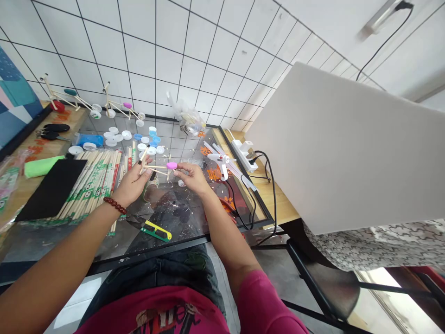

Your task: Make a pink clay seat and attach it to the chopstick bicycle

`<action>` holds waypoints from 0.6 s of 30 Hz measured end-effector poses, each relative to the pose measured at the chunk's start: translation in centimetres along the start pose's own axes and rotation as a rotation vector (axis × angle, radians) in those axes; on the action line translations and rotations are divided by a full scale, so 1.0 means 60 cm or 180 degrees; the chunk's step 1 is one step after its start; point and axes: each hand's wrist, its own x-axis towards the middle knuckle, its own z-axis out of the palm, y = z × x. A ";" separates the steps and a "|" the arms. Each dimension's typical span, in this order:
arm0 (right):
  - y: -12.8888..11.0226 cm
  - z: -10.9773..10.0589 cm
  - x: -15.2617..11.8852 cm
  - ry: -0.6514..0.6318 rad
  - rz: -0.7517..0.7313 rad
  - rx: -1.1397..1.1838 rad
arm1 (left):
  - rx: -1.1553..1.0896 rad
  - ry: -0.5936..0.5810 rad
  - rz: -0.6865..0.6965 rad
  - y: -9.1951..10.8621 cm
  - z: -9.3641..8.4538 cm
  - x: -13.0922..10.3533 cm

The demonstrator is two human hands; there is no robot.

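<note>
Both hands hold a small frame of wooden sticks (158, 167) above the glass tabletop. My left hand (134, 183), with a brown bead bracelet on its wrist, grips the frame's left end, where a stick with a dark band points up. Fingers of my right hand (189, 177) pinch its right end, just beside a pink oval piece (171, 165). Behind the hands lie several white and blue bottle caps (152, 150). To the left are bundles of wrapped chopsticks (92, 185). Green and yellow snips (155, 230) rest nearer the table's front edge.
A white glue gun (221, 162) stands on the right beside clear glue sticks, with a power strip (243, 155) and black cables farther right. Two finished stick bicycles (114, 104) stand along the tiled wall. A black sheet (52, 188) lies left; a large pale panel (347, 153) fills the right.
</note>
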 end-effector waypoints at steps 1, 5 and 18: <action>-0.001 0.000 0.000 -0.0013 -0.0019 -0.0002 | -0.0007 -0.0002 -0.0021 0.001 0.000 0.000; -0.003 -0.003 -0.001 -0.0092 -0.0074 -0.0057 | -0.0012 -0.0033 -0.0112 0.003 -0.002 -0.001; -0.006 -0.003 0.002 -0.0058 0.0023 -0.0112 | 0.0006 0.0015 -0.0102 0.000 0.000 0.000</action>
